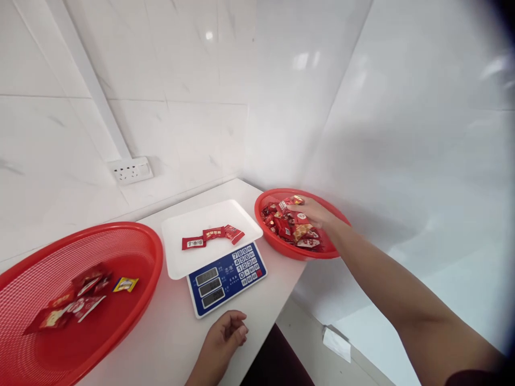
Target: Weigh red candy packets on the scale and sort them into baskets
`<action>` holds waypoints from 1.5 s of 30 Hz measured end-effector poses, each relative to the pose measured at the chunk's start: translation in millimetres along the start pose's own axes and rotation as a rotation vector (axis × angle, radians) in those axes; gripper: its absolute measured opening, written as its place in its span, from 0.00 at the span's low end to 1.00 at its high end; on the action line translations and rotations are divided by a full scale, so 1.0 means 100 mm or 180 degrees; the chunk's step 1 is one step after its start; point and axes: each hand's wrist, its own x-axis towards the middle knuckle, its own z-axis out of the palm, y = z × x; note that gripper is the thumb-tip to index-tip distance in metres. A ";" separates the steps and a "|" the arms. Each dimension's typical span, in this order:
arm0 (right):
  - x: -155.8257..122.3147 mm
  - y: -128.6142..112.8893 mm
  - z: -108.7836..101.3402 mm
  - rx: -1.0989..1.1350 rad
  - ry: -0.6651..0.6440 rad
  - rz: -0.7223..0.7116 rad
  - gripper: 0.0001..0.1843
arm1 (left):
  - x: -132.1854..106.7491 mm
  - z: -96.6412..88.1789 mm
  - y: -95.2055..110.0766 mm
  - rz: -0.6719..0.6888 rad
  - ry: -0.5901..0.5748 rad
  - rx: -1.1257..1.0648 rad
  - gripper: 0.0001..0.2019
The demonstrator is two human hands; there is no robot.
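Right basket (277, 246): packet heap (284, 228), right hand (316, 211) inside. Left basket (104, 321): few packets (86, 306).

I take this for a weighing corner in a shop or small packing room; I can't tell which. My view shows a blue-and-white electronic scale (227, 279) with a number keypad on a white table (161, 348), between a left red plastic mesh basket (124, 321) and a right red plastic basket (277, 245), both holding small, mostly red sealed packets (284, 228). Beyond stands a white marble-patterned tiled wall (193, 139) with a white socket panel (131, 170).
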 end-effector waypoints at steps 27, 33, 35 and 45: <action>0.17 -0.31 1.83 -0.0794 -0.0055 -0.1321 0.11 | -0.08 0.04 0.17 -0.0079 0.0022 -0.0204 0.19; 0.16 -0.23 1.73 -0.0074 0.0137 -0.1078 0.11 | -0.09 0.04 0.18 -0.0095 0.0012 -0.0167 0.20; 0.05 -0.24 1.65 0.0122 0.0079 -0.1049 0.12 | -0.09 0.04 0.18 -0.0094 0.0002 -0.0161 0.20; -1.35 0.26 1.46 0.0060 -0.2522 0.0012 0.24 | -0.10 0.03 0.16 0.0344 0.0224 -0.0323 0.22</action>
